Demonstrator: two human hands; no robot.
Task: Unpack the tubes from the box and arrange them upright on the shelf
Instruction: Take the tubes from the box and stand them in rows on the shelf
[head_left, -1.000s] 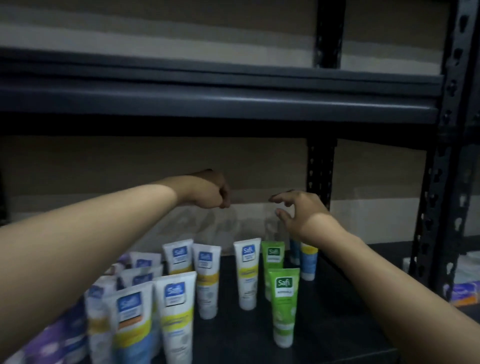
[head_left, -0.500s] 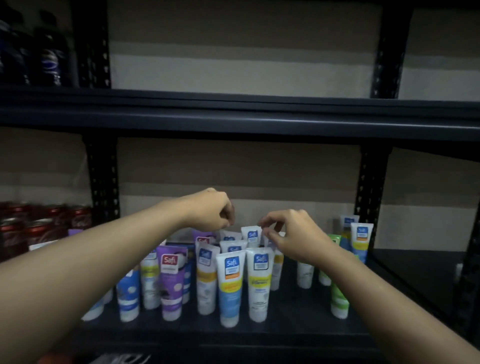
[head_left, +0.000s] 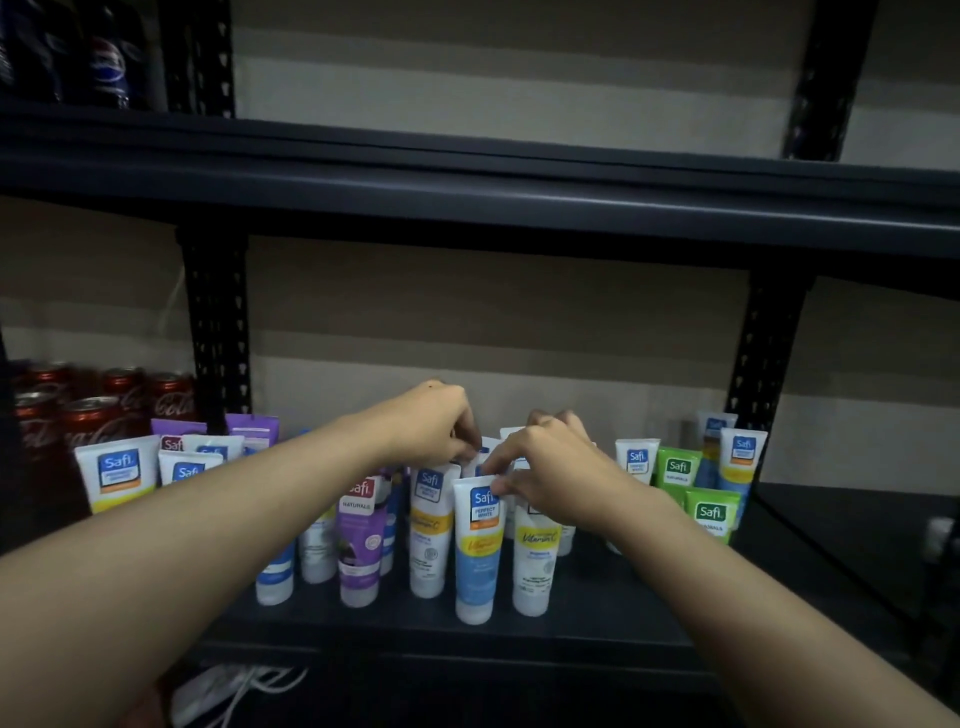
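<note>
I see right hand (head_left: 545, 467) pinching top of blue Safi Perfect White tube (head_left: 479, 551), upright on shelf (head_left: 597, 608) | left hand (head_left: 436, 426) just behind that tube, fingers curled, can't tell what's held

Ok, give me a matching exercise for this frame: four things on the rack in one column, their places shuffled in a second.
Things:
1. cans
2. bottles
3. green tubes
4. blue tube

Places:
A. front row, middle of the lower shelf
B. upper shelf, far left
C. lower shelf, towards its right end
D. left of the post, at the lower level

Pairs: 1-D, 2-B, 3-C, 4-A
</note>
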